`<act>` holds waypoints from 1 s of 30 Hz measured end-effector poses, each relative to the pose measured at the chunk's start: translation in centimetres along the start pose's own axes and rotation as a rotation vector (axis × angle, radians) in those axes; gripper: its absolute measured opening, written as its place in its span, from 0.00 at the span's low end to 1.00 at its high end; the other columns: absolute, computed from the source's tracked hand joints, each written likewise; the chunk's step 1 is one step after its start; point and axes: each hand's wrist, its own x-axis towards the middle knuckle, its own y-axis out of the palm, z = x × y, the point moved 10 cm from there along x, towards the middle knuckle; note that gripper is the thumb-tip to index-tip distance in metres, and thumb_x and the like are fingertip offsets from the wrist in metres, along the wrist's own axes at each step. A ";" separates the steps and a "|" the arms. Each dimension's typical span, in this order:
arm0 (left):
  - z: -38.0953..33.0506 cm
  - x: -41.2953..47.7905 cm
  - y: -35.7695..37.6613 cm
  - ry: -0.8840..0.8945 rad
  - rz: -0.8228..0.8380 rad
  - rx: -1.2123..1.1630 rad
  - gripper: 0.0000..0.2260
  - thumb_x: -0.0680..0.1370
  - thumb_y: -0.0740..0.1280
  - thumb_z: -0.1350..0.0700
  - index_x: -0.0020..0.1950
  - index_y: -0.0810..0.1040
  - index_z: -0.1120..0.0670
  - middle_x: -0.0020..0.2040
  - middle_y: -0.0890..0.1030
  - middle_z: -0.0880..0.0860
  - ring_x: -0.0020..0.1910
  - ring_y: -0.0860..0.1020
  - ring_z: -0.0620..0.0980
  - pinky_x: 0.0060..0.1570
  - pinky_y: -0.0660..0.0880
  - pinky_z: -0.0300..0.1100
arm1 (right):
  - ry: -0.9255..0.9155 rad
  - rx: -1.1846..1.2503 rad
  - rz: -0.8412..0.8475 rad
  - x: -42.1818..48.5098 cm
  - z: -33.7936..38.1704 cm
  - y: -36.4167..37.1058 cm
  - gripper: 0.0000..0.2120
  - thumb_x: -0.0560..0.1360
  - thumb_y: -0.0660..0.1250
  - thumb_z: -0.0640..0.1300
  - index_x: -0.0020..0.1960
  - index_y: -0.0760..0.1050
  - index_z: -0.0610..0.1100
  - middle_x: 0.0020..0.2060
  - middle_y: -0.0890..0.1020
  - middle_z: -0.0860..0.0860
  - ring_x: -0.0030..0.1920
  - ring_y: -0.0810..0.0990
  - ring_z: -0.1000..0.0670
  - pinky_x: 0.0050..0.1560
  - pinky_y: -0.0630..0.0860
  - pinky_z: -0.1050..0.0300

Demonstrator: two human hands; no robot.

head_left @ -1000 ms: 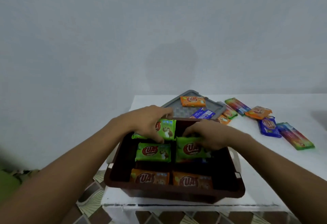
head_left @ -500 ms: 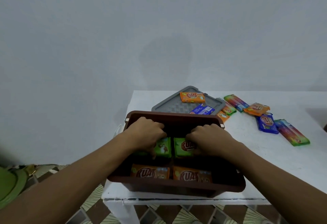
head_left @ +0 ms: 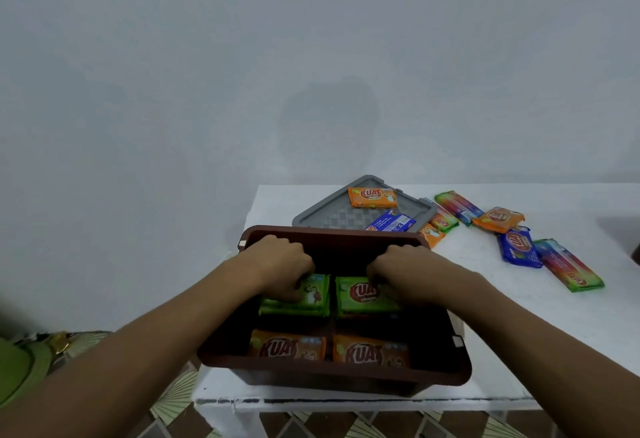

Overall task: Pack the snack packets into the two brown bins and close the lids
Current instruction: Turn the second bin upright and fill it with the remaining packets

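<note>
left hand (head_left: 280,264), right hand (head_left: 398,271) lower in bin (head_left: 332,373), green packets (head_left: 360,300) pushed down

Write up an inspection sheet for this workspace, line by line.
Surface: white table.
Job's things: brown bin open, orange packets in front, left green packet and right green packet behind; grey lid off, lying behind the bin.
Clutter: loose packets on the table's right; two more on the lid.
Hands: left hand grips the left green packet; right hand grips the right green packet.
Cables: nothing seen.
Surroundings: pale wall, patterned floor.
</note>
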 end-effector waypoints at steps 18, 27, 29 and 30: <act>-4.8 14.3 -13.2 -0.013 -0.410 -0.319 0.06 0.76 0.64 0.47 0.45 0.73 0.48 0.42 0.74 0.45 0.42 0.74 0.48 0.36 0.69 0.43 | 0.478 0.679 -0.586 -11.7 -26.9 3.8 0.16 0.73 0.60 0.26 0.46 0.80 0.44 0.46 0.80 0.51 0.48 0.78 0.52 0.41 0.68 0.78; -9.1 24.7 -12.8 0.080 -0.163 -0.333 0.09 0.75 0.67 0.45 0.47 0.73 0.48 0.43 0.74 0.46 0.42 0.74 0.48 0.42 0.76 0.48 | 0.768 0.500 -0.306 -13.6 -36.6 9.8 0.14 0.74 0.70 0.50 0.59 0.73 0.55 0.60 0.77 0.49 0.58 0.74 0.48 0.56 0.75 0.48; -10.8 26.7 -12.5 0.080 -0.107 -0.305 0.09 0.75 0.68 0.45 0.46 0.72 0.49 0.44 0.74 0.48 0.42 0.75 0.49 0.43 0.77 0.49 | 0.793 0.477 -0.227 -13.6 -37.3 11.5 0.26 0.71 0.71 0.58 0.67 0.69 0.56 0.63 0.73 0.49 0.62 0.72 0.47 0.59 0.74 0.46; -11.3 27.4 -12.3 0.057 -0.079 -0.268 0.10 0.75 0.67 0.45 0.47 0.71 0.49 0.45 0.73 0.48 0.43 0.74 0.50 0.44 0.76 0.48 | 0.773 0.469 -0.232 -13.4 -37.3 11.8 0.28 0.71 0.70 0.61 0.68 0.68 0.56 0.65 0.72 0.49 0.63 0.70 0.46 0.60 0.73 0.45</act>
